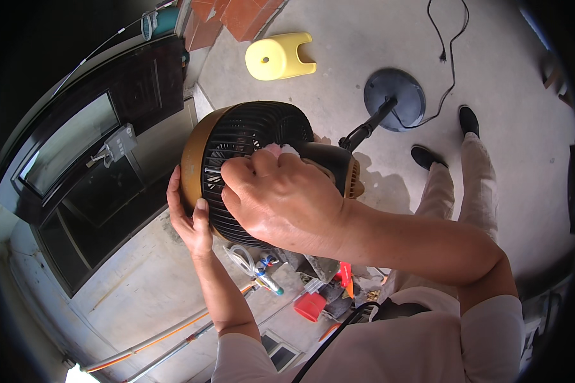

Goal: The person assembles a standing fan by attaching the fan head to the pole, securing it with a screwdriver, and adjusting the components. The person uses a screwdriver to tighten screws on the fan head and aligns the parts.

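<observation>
A pedestal fan fills the middle of the head view, its black grille cage [236,126] ringed by a gold-brown rim [195,150]. My left hand [193,223] grips that rim from the left, the thumb on the cage side and the fingers along the outer edge. Over the back of the cage, my right hand [287,195] is closed, its knuckles bent against the wires. A pinkish-white cloth [280,149] pokes out beyond its fingers; the rest is hidden by the hand. A dark pole [367,127] joins the fan head to a round black base [383,89] on the floor.
A yellow stool [275,57] lies at the far side. The black power cord [454,70] loops across the concrete floor near my feet [469,121]. A dark door [96,140] stands at left. Below the fan are a red container [310,306] and assorted clutter.
</observation>
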The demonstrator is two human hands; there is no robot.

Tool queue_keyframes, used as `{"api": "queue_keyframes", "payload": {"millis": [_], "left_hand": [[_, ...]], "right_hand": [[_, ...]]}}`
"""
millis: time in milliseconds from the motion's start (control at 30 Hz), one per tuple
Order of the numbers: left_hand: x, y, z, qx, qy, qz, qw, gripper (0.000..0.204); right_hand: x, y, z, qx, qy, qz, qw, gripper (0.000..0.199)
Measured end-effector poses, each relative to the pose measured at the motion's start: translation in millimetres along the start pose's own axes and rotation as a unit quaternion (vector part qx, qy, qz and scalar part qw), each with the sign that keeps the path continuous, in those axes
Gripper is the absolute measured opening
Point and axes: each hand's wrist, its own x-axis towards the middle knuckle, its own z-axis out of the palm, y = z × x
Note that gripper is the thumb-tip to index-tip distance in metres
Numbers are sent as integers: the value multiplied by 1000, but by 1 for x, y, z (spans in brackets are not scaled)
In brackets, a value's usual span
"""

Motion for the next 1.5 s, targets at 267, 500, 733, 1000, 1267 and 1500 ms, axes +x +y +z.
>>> {"api": "queue_keyframes", "payload": {"millis": [267,500,733,1000,1267,1500], "left_hand": [[-2,1,0,12,-17,10,1000,67],[2,-1,-2,69,-42,46,996,71],[0,-3,3,99,-20,69,993,74],[-1,0,4,163,3,110,981,66],[1,14,6,174,-22,70,982,58],[2,14,5,185,-25,93,978,59]], "right_hand": [[0,4,-1,18,-9,-15,1000,12],[-1,8,-1,15,-2,-46,999,13],[5,11,-13,31,-57,-26,998,11],[35,36,-20,311,-264,230,883,19],[15,32,-36,109,-195,-9,975,15],[-7,23,-24,-32,-81,-87,992,21]]}}
